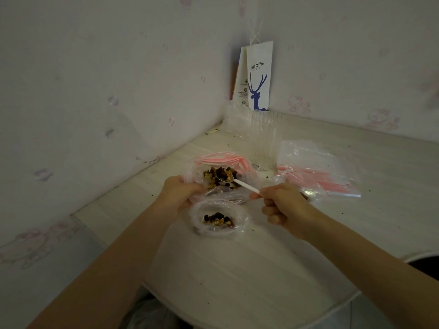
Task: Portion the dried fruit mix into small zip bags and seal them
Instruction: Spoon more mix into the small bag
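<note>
Small bag (pixel 217 220) — before fruit bag (pixel 219 179)

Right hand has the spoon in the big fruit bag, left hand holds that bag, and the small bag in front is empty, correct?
Not empty: the head view shows the small bag already holding some fruit mix. The rest stands: right hand has the spoon in the big fruit bag, left hand holds that bag.

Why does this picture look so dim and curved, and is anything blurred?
Head view: the light is dim and flat; the wide lens bows the table edge; the glass and spare zip bags look hazy; a smear blurs the upper right edge; the spoon and fruit mix are fairly sharp.
</note>
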